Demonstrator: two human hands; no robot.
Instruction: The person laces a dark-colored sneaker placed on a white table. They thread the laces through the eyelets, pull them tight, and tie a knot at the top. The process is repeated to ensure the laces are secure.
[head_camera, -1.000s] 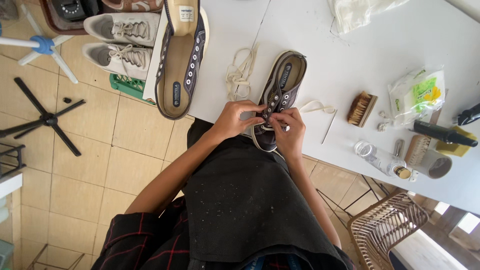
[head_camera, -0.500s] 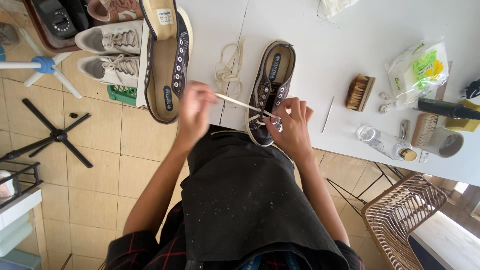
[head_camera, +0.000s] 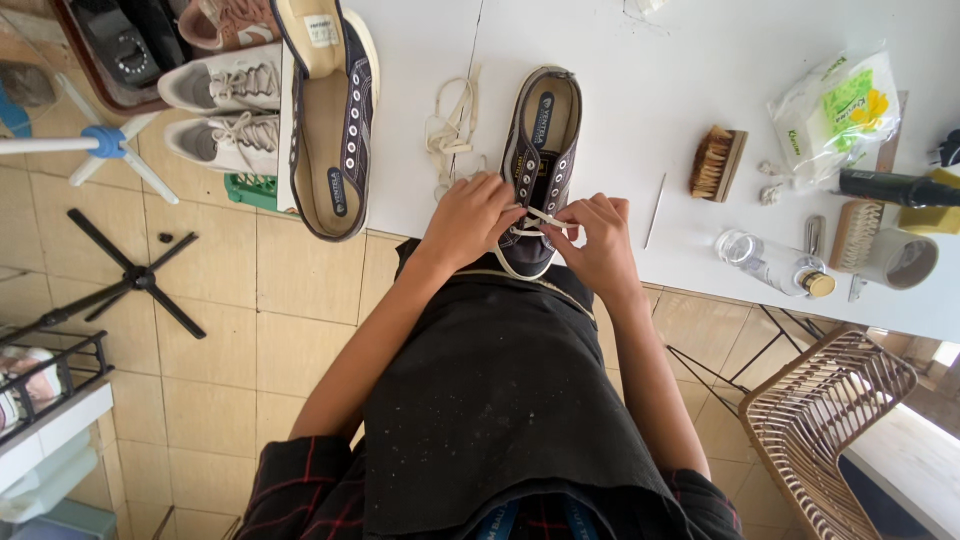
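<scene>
**Friend:** What are you doing to that shoe?

**Me:** The dark shoe (head_camera: 535, 170) sits at the near edge of the white table (head_camera: 620, 90), its toe pointing at me. I am putting a pale lace (head_camera: 535, 217) in it.

**Friend:** How much is done?

**Me:** Not much, I think. The lace crosses only the holes down by the toe. The holes higher up look bare, so most of the lacing is left.

**Friend:** What are your hands doing?

**Me:** My left hand (head_camera: 470, 220) is curled down on the left side of the shoe. Its fingers are bent close, right at the lace. I cannot tell if they pinch it. My right hand (head_camera: 598, 235) has its fingers squeezed on the lace end, just beside the shoe.

**Friend:** What else is there?

**Me:** A loose lace (head_camera: 452, 125) lies in a pile just left of the shoe. The other dark shoe (head_camera: 335, 110) lies further left and has no lace at all. To the right there is a thin stick (head_camera: 654, 210), then a small brush (head_camera: 716, 162), a clear bottle (head_camera: 772, 264) and a plastic bag (head_camera: 835, 110). A wicker basket (head_camera: 825, 425) stands on the floor by my right side.
</scene>
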